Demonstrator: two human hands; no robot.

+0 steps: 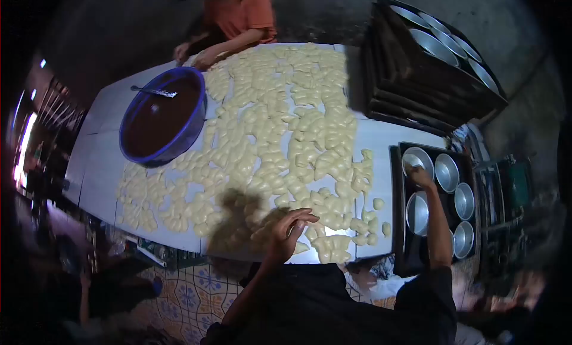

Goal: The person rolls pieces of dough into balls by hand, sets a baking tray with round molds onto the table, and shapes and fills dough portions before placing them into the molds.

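Many pale yellow dough pieces (250, 142) lie close together across the white table (98, 160). Over the near edge of the dough hovers my left hand (292, 229), its fingers stretched out and the thumb apart, with nothing visible in it. To the right, my right hand (422, 175) reaches into a round metal tin (415, 157) at the top left of a dark tray (398, 226). Its fingers look closed and point down into the tin; what they hold, if anything, is hidden. Several more round tins (447, 172) sit in that tray.
A purple basin (199, 106) of brown filling, with a spoon (149, 92) in it, stands at the table's far left. Stacked dark trays (411, 71) with round tins rise at the back right. Another person (241, 23) works across the table, hands near the basin.
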